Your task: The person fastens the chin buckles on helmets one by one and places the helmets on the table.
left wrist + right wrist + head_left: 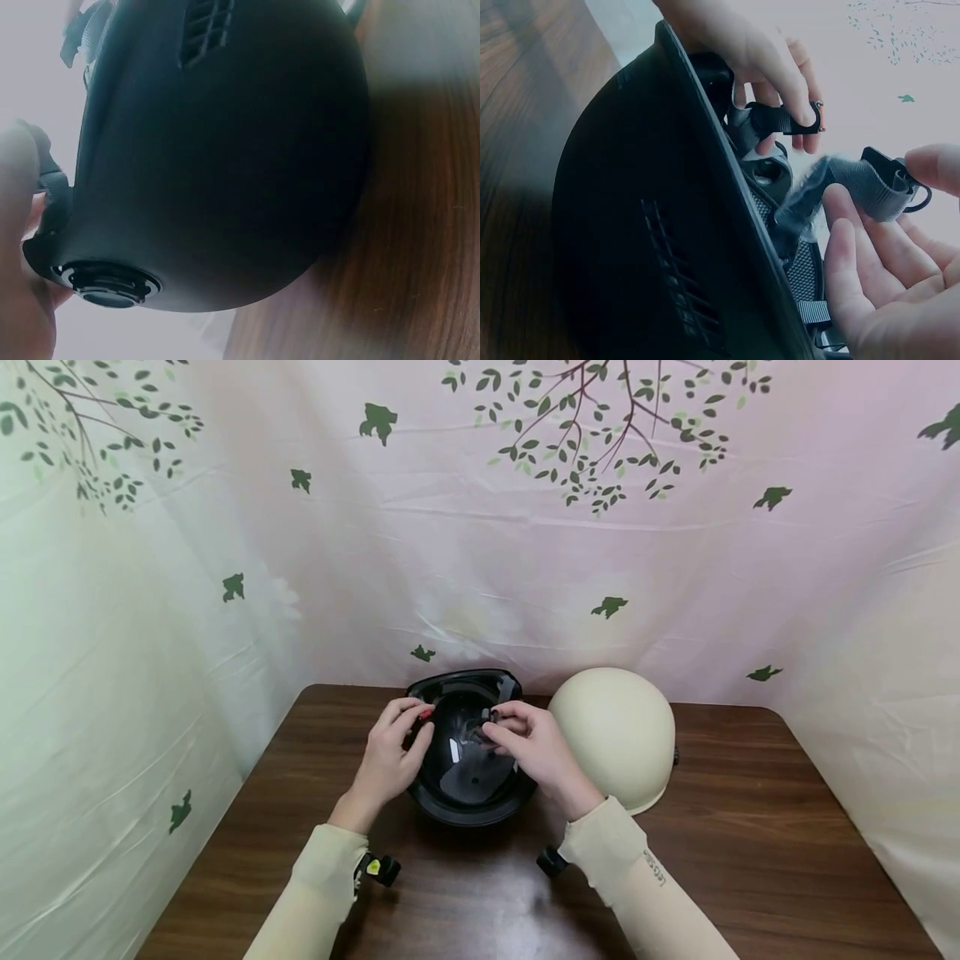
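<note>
A black helmet (480, 789) lies upside down on the table, its hollow facing up. At its left rim my left hand (390, 752) pinches a dark strap-end buckle (799, 118) with a red edge. My right hand (536, 747), over the right side of the hollow, holds the other grey chin strap (870, 187) between thumb and fingers, with a black buckle piece at its end. The two strap ends are apart. In the left wrist view, the helmet's outer shell (225, 150) hides most of the left hand.
A cream helmet (615, 735) sits dome up just right of the black one, close to my right wrist. Both stand near the back edge of the brown wooden table (750, 827). A leaf-printed curtain (487, 568) hangs behind and at both sides.
</note>
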Motion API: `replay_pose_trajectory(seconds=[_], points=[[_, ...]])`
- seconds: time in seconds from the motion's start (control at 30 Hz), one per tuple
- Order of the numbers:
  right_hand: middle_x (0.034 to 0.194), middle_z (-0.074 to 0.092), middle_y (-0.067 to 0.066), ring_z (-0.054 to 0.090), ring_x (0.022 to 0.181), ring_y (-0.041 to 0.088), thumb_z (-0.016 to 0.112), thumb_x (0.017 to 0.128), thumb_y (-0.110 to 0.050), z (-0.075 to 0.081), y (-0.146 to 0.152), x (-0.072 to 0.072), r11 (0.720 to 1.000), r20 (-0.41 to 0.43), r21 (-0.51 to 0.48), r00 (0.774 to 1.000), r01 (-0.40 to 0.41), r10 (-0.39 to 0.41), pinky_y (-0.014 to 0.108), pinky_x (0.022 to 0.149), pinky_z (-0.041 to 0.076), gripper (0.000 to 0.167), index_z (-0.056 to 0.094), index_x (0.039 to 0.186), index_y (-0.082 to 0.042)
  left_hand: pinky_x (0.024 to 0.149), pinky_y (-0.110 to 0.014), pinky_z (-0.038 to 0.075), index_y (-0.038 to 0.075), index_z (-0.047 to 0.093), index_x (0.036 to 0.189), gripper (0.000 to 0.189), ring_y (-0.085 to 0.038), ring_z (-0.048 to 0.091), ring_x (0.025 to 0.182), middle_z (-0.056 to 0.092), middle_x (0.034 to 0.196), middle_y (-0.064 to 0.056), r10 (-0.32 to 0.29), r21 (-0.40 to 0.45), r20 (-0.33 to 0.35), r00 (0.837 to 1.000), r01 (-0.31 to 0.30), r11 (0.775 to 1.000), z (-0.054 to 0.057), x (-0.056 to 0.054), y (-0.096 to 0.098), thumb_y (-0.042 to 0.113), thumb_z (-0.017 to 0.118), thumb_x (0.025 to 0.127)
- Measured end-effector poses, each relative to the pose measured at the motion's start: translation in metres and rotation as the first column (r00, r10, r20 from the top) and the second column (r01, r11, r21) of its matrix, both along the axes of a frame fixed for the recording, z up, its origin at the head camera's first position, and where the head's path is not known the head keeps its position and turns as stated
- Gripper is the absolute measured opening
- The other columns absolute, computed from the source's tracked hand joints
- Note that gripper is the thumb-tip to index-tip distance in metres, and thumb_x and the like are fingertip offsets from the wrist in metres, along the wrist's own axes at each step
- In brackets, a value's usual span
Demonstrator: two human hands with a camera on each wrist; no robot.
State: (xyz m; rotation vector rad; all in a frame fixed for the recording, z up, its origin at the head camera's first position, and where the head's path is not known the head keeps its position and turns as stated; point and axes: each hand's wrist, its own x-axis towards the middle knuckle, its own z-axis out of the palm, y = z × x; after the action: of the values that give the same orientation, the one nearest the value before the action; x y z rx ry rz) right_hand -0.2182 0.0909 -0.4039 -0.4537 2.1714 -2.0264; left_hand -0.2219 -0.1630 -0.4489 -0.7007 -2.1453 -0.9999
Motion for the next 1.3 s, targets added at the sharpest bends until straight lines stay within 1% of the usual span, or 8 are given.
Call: replay_pose_trajectory(seconds=[0.07, 0.13, 0.3, 0.4, 0.57, 0.7, 0.9, 1.3], points=[[0.107, 0.078, 0.020, 0.078, 0.095, 0.031, 0.068, 0.103, -0.011, -0.001, 0.001, 0.000, 1.000, -0.018, 0.015, 1.000, -0.008, 0.008, 0.034, 0.082, 0.062, 0.031, 0.063, 0.128, 0.005, 0.092, -0.044, 0.059, -0.001, 0.071, 0.129, 0.032, -0.029, 0.068, 0.111, 0.069, 0.126, -0.016, -0.016, -0.025, 0.016, 1.000, 0.016, 1.000, 0.000, 0.000, 0.001, 0.003, 0.072, 0.098], [0.106, 0.079, 0.019, 0.078, 0.094, 0.029, 0.068, 0.103, -0.012, -0.001, 0.001, -0.001, 0.998, -0.052, 0.060, 0.999, -0.011, 0.014, 0.034, 0.082, 0.062, 0.030, 0.063, 0.127, 0.003, 0.092, -0.046, 0.059, 0.000, 0.070, 0.134, 0.038, -0.028, 0.070, 0.112, 0.071, 0.124, -0.014, -0.029, -0.055, 0.030, 0.999, 0.031, 0.998, -0.001, 0.001, 0.002, 0.003, 0.074, 0.097], [0.101, 0.080, 0.007, 0.076, 0.093, 0.019, 0.074, 0.100, -0.021, -0.003, 0.002, -0.002, 0.964, -0.201, 0.264, 0.979, 0.038, 0.016, 0.038, 0.085, 0.059, 0.029, 0.070, 0.124, -0.006, 0.080, -0.040, 0.059, 0.003, 0.069, 0.137, 0.048, -0.022, 0.068, 0.100, 0.071, 0.115, -0.010, -0.041, -0.114, 0.018, 0.999, 0.042, 0.993, 0.000, 0.002, 0.004, 0.003, 0.081, 0.091], [0.103, 0.080, 0.003, 0.075, 0.092, 0.016, 0.076, 0.098, -0.024, -0.005, 0.001, -0.002, 0.945, -0.257, 0.320, 0.966, 0.068, 0.018, 0.040, 0.085, 0.060, 0.028, 0.073, 0.121, -0.009, 0.080, -0.039, 0.058, 0.002, 0.069, 0.137, 0.050, -0.021, 0.066, 0.098, 0.070, 0.114, -0.009, -0.045, -0.135, 0.008, 0.999, 0.046, 0.990, 0.001, 0.002, 0.003, 0.004, 0.082, 0.089], [0.105, 0.079, 0.003, 0.075, 0.089, 0.014, 0.076, 0.097, -0.023, -0.008, 0.000, -0.001, 0.939, -0.306, 0.330, 0.952, 0.099, 0.007, 0.037, 0.082, 0.062, 0.026, 0.075, 0.120, -0.009, 0.085, -0.041, 0.057, 0.002, 0.066, 0.141, 0.050, -0.023, 0.065, 0.103, 0.068, 0.119, -0.010, -0.046, -0.170, 0.031, 0.998, 0.051, 0.984, 0.001, 0.001, 0.002, 0.005, 0.078, 0.093], [0.103, 0.079, 0.002, 0.074, 0.087, 0.013, 0.076, 0.097, -0.021, -0.009, 0.000, -0.002, 0.942, -0.326, 0.316, 0.945, 0.112, -0.003, 0.035, 0.082, 0.062, 0.025, 0.074, 0.119, -0.009, 0.088, -0.042, 0.058, 0.003, 0.067, 0.140, 0.046, -0.024, 0.066, 0.105, 0.068, 0.121, -0.011, -0.054, -0.151, 0.050, 0.997, 0.061, 0.987, 0.003, 0.002, 0.001, 0.006, 0.077, 0.095], [0.099, 0.080, 0.004, 0.074, 0.086, 0.015, 0.077, 0.096, -0.018, -0.008, 0.000, -0.003, 0.951, -0.315, 0.292, 0.949, 0.104, -0.008, 0.038, 0.082, 0.062, 0.022, 0.072, 0.116, -0.009, 0.085, -0.041, 0.058, 0.006, 0.072, 0.133, 0.040, -0.023, 0.065, 0.102, 0.069, 0.118, -0.010, -0.054, -0.129, 0.065, 0.996, 0.063, 0.990, 0.006, 0.004, 0.003, 0.007, 0.080, 0.093], [0.100, 0.080, 0.004, 0.075, 0.088, 0.015, 0.077, 0.097, -0.016, -0.009, 0.000, -0.002, 0.949, -0.318, 0.302, 0.948, 0.094, 0.007, 0.036, 0.083, 0.062, 0.026, 0.071, 0.121, -0.009, 0.090, -0.040, 0.059, 0.007, 0.075, 0.125, 0.036, -0.021, 0.067, 0.107, 0.072, 0.119, -0.007, -0.075, -0.103, 0.096, 0.992, 0.085, 0.991, 0.011, 0.006, 0.007, 0.009, 0.083, 0.090]])
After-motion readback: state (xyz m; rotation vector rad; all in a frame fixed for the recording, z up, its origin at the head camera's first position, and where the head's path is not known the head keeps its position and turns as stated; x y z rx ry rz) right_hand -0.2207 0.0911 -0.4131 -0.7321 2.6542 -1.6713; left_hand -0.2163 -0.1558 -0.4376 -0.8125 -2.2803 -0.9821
